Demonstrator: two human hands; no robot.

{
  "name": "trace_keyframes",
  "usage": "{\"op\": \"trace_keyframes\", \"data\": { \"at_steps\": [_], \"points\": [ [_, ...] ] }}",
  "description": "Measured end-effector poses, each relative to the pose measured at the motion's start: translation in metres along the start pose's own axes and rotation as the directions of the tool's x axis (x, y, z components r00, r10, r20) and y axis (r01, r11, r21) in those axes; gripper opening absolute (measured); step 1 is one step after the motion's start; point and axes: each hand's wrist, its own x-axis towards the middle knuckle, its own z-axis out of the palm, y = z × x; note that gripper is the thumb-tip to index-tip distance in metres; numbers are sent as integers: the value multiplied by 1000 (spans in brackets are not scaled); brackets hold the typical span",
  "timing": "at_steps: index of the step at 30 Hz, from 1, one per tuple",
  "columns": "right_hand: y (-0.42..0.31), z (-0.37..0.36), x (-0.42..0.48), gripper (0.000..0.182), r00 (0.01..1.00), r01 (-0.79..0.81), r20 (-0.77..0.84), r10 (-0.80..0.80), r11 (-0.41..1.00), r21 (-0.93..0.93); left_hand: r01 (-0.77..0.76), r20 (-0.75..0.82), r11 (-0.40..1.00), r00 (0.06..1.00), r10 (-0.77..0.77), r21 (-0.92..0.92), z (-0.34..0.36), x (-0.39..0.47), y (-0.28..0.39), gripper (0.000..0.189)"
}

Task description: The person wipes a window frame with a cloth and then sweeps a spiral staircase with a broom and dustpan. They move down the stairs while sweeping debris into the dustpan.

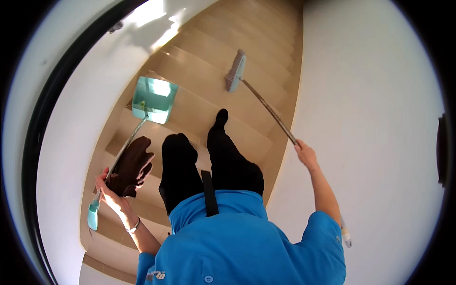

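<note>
My left hand [108, 190] holds the thin metal handle of a teal dustpan [155, 99], its fingers around the pole just above the teal end grip. A dark brown cloth [130, 167] with a pinkish edge hangs at the same hand. Small green debris lies in the dustpan, whose pan is over the stairs at the left. With my right hand [305, 154] I grip the long pole of a broom [236, 71]; its pale blue head with greyish bristles is at a tiled step ahead. The pole's far end shows behind my right arm.
Beige tiled stairs [210, 67] run ahead and below my feet. A white wall [356, 107] borders them on the right. Along the left stand a low white wall [67, 142] and a black handrail [53, 85]. A dark object is on the far right wall.
</note>
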Motion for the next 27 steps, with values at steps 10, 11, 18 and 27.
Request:
{"op": "trace_keyframes", "data": {
  "at_steps": [10, 11, 18, 27],
  "points": [
    [82, -32, -9, 27, 838, -447, 203, 507, 850, -277, -54, -45, 993, 998, 50, -101, -9, 13, -10, 30],
    [83, -25, 1, 29, 760, -543, 275, 589, 808, -230, -60, -39, 994, 998, 56, -89, -10, 14, -10, 31],
    [45, 53, 59, 24, 901, -174, 354, 252, 956, -237, -72, -21, 997, 997, 72, 0, -21, 17, -17, 32],
    [-88, 9, 81, 33, 880, -254, 431, 199, 964, 75, -21, -49, 1000, 999, 22, 11, -17, 13, -11, 30]
  ]
}}
